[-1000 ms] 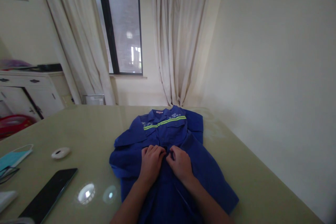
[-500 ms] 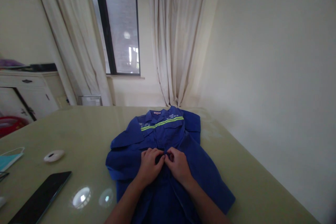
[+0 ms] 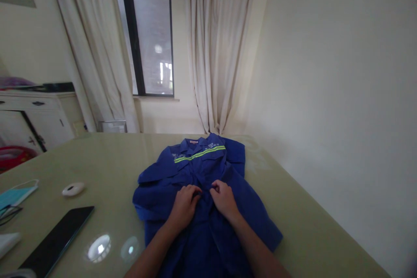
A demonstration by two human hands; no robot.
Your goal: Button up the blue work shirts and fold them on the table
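A blue work shirt (image 3: 169, 178) with a yellow-green reflective stripe across the chest lies face up on the pale green table (image 3: 110, 156), collar pointing away from me. My left hand (image 3: 184, 204) and my right hand (image 3: 223, 199) rest side by side on the shirt's middle. Each hand's fingers are curled and pinch the cloth along the front opening, where the two edges meet. My forearms lie over the lower part of the shirt and hide it.
A black phone (image 3: 57, 240), a small white oval object (image 3: 73, 189) and a blue face mask (image 3: 14, 195) lie on the table's left side. A white cabinet (image 3: 35, 117) stands at the far left. Curtains and a window are behind the table; a wall runs along the right.
My hands have stayed on the shirt's front opening, fingers working slightly apart. The view has shifted a little, with the shirt's right lower edge drawn in.
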